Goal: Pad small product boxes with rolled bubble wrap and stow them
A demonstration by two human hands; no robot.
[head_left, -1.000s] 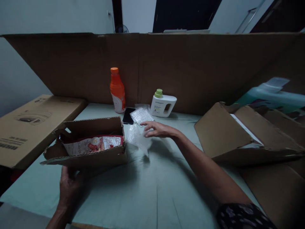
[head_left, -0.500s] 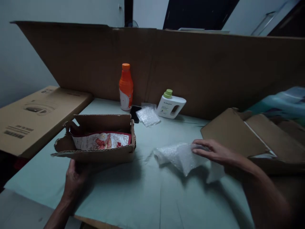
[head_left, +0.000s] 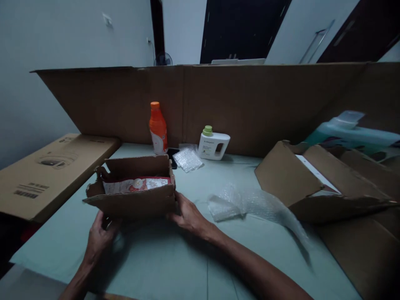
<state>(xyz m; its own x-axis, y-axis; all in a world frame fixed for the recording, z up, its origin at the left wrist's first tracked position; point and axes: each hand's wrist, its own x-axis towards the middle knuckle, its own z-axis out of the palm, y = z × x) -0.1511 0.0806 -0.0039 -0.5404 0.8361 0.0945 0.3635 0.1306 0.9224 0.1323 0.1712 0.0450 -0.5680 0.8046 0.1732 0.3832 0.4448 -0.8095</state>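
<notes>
As our left hand (head_left: 100, 239) cups the carton (head_left: 131, 206) at its lower left and our right hand (head_left: 190, 216) clasps its right end, left of centre over the surface (head_left: 162, 266), we'd best press evenly and hold it level, letting the red-and-white packet (head_left: 126, 186) inside lie steady.

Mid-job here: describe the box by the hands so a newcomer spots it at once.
Behind the pale green table stands a tall cardboard panel. In front of the orange bottle, the right hand grips an open cardboard box, left hand at its near side. Only it shows a red and white packet inside.
</notes>
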